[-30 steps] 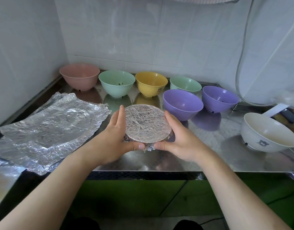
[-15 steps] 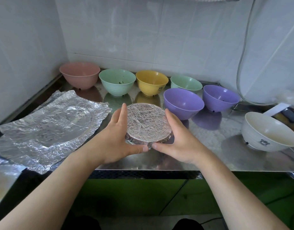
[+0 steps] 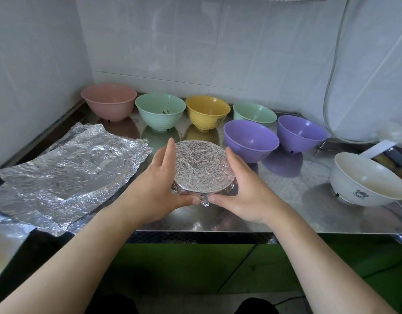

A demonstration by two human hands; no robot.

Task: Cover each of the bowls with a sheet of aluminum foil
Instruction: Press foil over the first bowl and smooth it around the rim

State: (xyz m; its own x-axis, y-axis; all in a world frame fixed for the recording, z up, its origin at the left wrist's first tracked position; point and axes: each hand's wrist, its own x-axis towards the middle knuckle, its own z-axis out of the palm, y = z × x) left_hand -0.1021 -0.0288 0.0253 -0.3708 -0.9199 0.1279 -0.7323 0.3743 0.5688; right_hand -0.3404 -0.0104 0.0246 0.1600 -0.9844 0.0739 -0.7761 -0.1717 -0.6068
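your left hand point(image 3: 158, 186) and right hand point(image 3: 245, 189) cupped the foil-covered bowl point(image 3: 203, 167) from either side, fingers laid along its wall and thumbs meeting at the near rim, where a crumpled tab of foil stuck out. the bowl sat near the front middle of the steel counter point(image 3: 286, 200); whether its base touched the counter could not be told. its foil top was a flat, finely creased disc, folded down tight over the rim. to your left lay loose foil sheets point(image 3: 66, 175), wrinkled, shiny, overlapping, one edge close to your left wrist. along the tiled back wall stood smooth, round, uncovered bowls: a pink bowl point(image 3: 108, 102), a mint bowl point(image 3: 160, 111), a yellow bowl point(image 3: 208, 112) and a second green bowl point(image 3: 254, 114), partly hidden behind the near purple bowl point(image 3: 251, 140). that purple bowl stood just beyond your right fingertips; a far purple bowl point(image 3: 300, 133) stood beside it. a white bowl point(image 3: 367, 180) with a small printed figure stood well apart at right.
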